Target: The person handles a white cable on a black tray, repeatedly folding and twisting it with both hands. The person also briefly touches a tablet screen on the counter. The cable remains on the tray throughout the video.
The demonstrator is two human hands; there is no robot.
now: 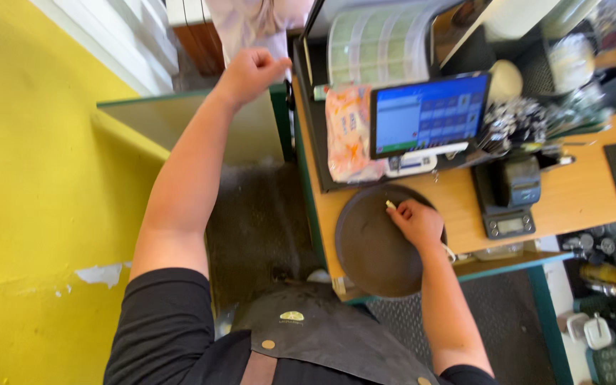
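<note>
My right hand (416, 222) rests on a round dark tray (365, 249) at the near edge of the wooden counter (579, 192), pinching a small pale bit between finger and thumb. My left hand (251, 71) is raised in a fist out to the left, over the green-edged counter flap (180, 117); whether it holds anything is hidden.
A touchscreen (429, 114) stands behind the tray, with an orange-patterned plastic packet (347, 132) to its left. A roll of labels (379, 46) lies further back. A small card terminal (518, 182) sits on a scale (511, 224). The left wall is yellow.
</note>
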